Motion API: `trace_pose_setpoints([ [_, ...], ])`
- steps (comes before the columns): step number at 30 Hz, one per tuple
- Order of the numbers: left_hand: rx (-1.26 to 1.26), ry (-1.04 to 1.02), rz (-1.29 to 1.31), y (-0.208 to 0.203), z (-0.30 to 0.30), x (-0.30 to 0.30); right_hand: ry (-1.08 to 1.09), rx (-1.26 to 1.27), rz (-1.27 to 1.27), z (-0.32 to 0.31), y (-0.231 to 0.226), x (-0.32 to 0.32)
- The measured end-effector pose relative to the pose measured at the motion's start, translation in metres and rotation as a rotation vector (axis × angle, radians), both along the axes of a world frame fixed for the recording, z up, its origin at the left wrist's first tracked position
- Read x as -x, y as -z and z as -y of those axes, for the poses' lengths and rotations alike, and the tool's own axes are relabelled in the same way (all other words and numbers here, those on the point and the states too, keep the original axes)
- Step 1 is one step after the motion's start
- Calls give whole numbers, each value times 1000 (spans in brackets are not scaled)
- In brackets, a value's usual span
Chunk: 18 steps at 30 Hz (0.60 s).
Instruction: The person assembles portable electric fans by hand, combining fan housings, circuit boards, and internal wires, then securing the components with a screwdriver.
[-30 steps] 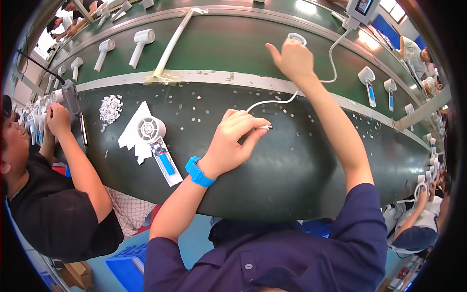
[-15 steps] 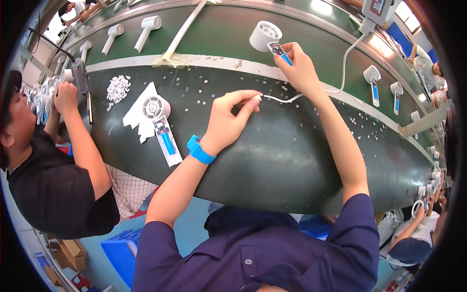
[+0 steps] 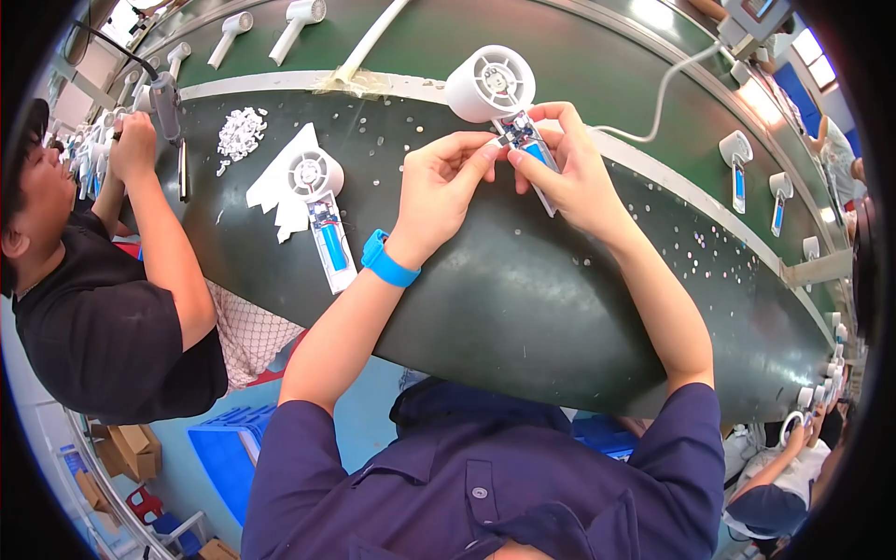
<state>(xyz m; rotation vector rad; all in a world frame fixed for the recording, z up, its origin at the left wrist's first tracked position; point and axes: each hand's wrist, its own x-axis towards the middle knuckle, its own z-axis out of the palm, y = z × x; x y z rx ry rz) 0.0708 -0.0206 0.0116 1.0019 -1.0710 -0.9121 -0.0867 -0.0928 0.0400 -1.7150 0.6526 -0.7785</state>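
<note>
My right hand [image 3: 581, 182] is closed round the open handle of a white handheld fan [image 3: 495, 82], its round grille tilted up toward me. A circuit board [image 3: 519, 129] and a blue battery show in that handle. At the board's left side, my left hand [image 3: 439, 191] pinches the small plug [image 3: 502, 140] of a white cable [image 3: 653, 126]. The plug is at the board's edge; whether it is seated I cannot tell. Part of the cable is hidden behind my right hand. Left of my hands, a second fan [image 3: 319, 177] with an open handle lies partly on white paper [image 3: 283, 182].
Small white parts [image 3: 241, 133] form a pile at the far left. A green conveyor [image 3: 401, 65] beyond the bench edge carries several fans. A co-worker's hand [image 3: 135, 145] is at the left, near a hanging tool [image 3: 166, 107]. Small round bits dot the bench [image 3: 523, 308].
My right hand has brought the fan nearer and turned its grille toward me. My left hand's plug, earlier apart from the fan, is now at its circuit board.
</note>
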Motion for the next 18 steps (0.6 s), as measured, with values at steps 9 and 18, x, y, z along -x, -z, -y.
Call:
trace_pose_setpoints([
  [9, 35, 15, 3, -3, -4, 2, 111, 530, -78, -12, -4, 4],
  [18, -6, 16, 22, -8, -10, 5, 120, 577, -80, -20, 6, 3],
])
